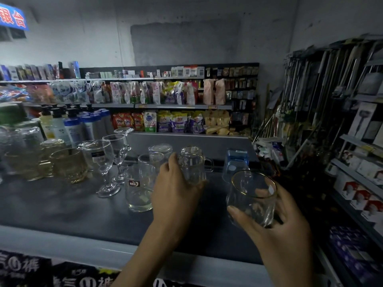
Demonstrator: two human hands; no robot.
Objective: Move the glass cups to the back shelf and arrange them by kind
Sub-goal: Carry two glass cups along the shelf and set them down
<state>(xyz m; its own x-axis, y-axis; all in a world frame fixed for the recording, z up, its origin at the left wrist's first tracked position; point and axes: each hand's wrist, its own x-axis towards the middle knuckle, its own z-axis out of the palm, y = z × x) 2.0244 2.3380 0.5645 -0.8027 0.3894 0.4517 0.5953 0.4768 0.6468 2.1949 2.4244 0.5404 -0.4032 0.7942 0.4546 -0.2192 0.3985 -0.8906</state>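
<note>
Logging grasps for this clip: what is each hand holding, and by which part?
The right hand wraps the lower body of a gold-rimmed tumbler; the left hand grips the side of a handled glass mug.

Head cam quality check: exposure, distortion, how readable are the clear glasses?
Head view: dim, underexposed, the racks on the right very dark; wide-angle distortion bows the back shelves; clear glass reads mainly by rim highlights, as on the tumbler in the right hand; left hand on the handled mug looks slightly soft.
</note>
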